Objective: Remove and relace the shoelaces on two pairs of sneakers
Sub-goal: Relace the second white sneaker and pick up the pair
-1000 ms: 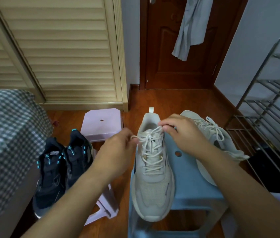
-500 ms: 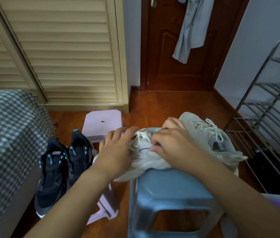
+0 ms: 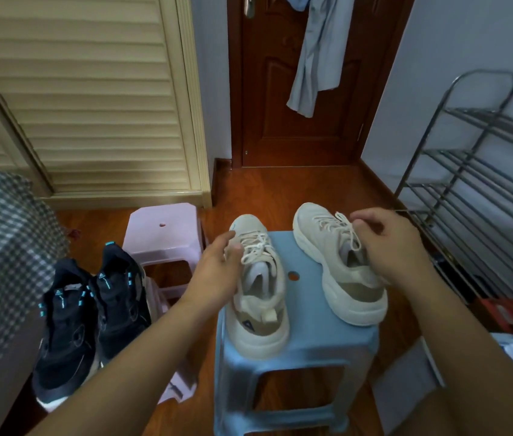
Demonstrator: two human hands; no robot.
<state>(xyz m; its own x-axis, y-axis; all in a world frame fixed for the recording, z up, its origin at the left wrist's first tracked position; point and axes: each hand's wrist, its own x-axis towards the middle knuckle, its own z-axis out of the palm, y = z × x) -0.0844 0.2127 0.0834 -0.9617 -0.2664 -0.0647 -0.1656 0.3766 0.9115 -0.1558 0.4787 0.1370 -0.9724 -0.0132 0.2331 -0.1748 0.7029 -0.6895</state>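
Cream sneakers: left one (image 3: 259, 297) and right one (image 3: 340, 265) side by side on blue stool (image 3: 311, 335), heels toward camera
Left hand (image 3: 217, 272): fingers relaxed, touching left sneaker's laces
Right hand (image 3: 387, 240): pinching right sneaker's lace (image 3: 351, 231)
Black sneakers (image 3: 88, 313): on floor, left

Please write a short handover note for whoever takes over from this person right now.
Left hand: open, fingers resting on the left beige sneaker by its laces.
Right hand: pinches the lace of the right beige sneaker near its bow.
Both beige sneakers stand on the blue stool, heels toward the person, both laced.
The black pair sits on the floor to the left, beside the pink stool; its laces appear in place.
Done: cannot tell whether any shoe was already relaced.
Left: likely undo the right beige lace next, then check the rest.
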